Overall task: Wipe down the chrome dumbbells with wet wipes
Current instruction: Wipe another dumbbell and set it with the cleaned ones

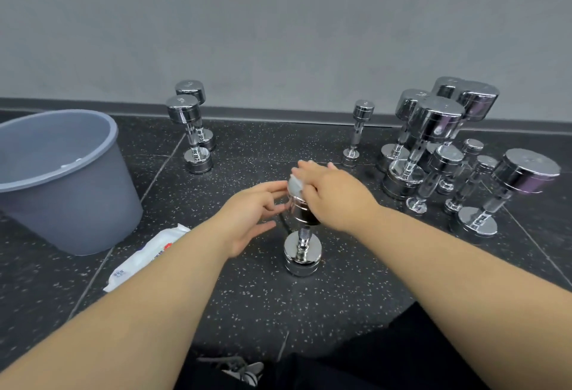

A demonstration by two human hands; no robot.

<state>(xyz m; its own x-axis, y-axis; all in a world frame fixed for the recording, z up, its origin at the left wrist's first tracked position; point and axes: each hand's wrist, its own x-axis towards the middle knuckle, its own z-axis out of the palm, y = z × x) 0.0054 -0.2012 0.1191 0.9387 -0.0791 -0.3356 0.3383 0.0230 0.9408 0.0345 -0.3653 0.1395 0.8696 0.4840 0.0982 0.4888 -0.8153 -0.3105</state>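
Currently, the right hand (334,194) lies flat over a white wet wipe (293,186), with fingers extended and pressing it onto the top head of the centre dumbbell (302,258). Slight blur hides the thumb. The left hand (252,213) is spread wide with fingers straight. Its fingertips touch the left side of the same upper head and grip nothing.

The centre dumbbell stands upright on its lower head on the black speckled floor (247,303), directly in front of the person. Bare floor surrounds its base on all sides.

To the left, a pack of wipes (148,253) lies flat, partly under the left forearm. It sits just beside the base of a grey bucket (80,204), whose rim runs off the left edge of view.

Two upright dumbbells (192,129) stand close together near the skirting board (278,112). One small dumbbell (357,133) stands alone, well apart from them. An open lane of floor runs between these and the centre dumbbell.

On the right, a crowded cluster of dumbbells (433,142) of mixed sizes stands upright. Several are touching or nearly so, and the nearest is just beyond the right forearm.

Dark trousers (402,358) and part of a shoe (241,371) occupy the bottom edge.
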